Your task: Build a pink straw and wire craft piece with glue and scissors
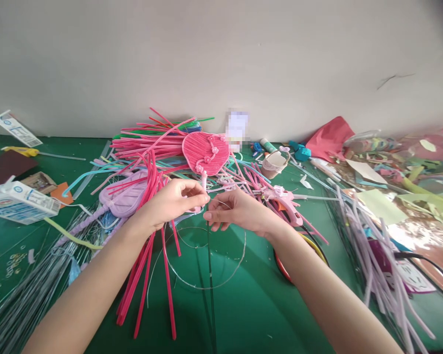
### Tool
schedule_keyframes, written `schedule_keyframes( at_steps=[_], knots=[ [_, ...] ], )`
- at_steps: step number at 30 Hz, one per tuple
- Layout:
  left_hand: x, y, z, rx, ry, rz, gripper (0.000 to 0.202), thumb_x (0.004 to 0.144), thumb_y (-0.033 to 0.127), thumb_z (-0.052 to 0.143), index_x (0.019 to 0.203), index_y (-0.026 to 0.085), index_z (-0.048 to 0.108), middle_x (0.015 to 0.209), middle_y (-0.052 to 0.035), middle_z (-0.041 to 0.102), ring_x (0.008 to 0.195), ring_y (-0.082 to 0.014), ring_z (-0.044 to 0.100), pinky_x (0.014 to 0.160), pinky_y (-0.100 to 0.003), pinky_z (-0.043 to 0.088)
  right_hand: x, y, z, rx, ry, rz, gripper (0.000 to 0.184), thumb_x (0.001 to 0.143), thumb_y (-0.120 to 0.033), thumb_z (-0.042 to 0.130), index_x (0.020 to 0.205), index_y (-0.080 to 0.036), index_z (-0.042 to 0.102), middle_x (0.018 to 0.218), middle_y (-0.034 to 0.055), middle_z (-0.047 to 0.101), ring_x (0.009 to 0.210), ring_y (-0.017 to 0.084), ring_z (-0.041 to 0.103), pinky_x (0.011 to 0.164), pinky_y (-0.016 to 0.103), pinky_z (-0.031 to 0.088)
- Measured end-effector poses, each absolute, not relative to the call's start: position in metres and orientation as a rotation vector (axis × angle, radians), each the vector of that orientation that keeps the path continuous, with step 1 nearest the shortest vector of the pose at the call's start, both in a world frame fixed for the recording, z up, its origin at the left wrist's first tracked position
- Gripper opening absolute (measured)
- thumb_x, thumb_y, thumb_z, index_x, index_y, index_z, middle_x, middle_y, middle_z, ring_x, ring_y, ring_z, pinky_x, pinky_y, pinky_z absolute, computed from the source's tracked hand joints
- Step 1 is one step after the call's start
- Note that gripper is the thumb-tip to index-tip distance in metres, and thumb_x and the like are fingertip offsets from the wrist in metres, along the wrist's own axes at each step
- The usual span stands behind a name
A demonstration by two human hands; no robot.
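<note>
A red-pink heart-shaped fan [206, 155] made of fuzzy pipe cleaners lies at the middle, with small pink flowers curling over its face. Its pale pink wrapped stem [204, 181] points down to my hands. My left hand [180, 200] is closed, thumb and forefinger pinching the stem's lower end. Close by on the right, my right hand [232, 210] has its fingers curled and pinched on a thin clear wire. Loose loops of this wire [206, 286] hang below both hands. A dark thin rod [209, 265] runs down from between them.
Red pipe cleaners [147, 275] spread beneath my left wrist. A lilac leaf-shaped fan [123, 194] lies left, near grey wires [25, 285] and a milk carton [20, 201]. On the right are a pink glue gun [286, 201], a paper cup [274, 164] and lilac pipe cleaners [376, 275].
</note>
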State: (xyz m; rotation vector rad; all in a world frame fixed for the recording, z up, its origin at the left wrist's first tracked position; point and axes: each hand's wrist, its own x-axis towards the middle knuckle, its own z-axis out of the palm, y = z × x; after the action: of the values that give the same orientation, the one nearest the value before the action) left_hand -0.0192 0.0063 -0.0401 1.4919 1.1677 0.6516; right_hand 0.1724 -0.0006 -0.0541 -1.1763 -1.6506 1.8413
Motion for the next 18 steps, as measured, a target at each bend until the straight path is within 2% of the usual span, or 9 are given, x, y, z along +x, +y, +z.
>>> schedule_keyframes(
  at_steps=[9, 18],
  knots=[
    [-0.0203, 0.0082, -0.0407, 1.419, 1.162, 0.639, 0.024, 0.067, 0.039, 0.078, 0.075, 0.017, 0.070, 0.077, -0.0014, 0.065, 0.074, -0.0137, 0.061, 0.072, -0.028, 0.052, 0.1747, -0.0012, -0.0552, -1.155, -1.663, 1.846, 0.034, 0.067, -0.045, 0.083, 0.074, -0.016, 0.065, 0.066, -0.0006, 0.068, 0.062, 0.011, 0.066, 0.057, 0.021, 0.051],
    [-0.0207, 0.0069, -0.0378, 1.417, 1.185, 0.600, 0.031, 0.063, 0.044, 0.081, 0.074, 0.016, 0.073, 0.074, -0.0038, 0.069, 0.070, -0.0152, 0.062, 0.071, -0.030, 0.053, 0.1743, -0.0028, -0.0549, -1.172, -1.664, 1.847, 0.035, 0.067, -0.045, 0.083, 0.074, -0.016, 0.065, 0.066, 0.0000, 0.068, 0.062, 0.011, 0.066, 0.058, 0.022, 0.052]
  ],
)
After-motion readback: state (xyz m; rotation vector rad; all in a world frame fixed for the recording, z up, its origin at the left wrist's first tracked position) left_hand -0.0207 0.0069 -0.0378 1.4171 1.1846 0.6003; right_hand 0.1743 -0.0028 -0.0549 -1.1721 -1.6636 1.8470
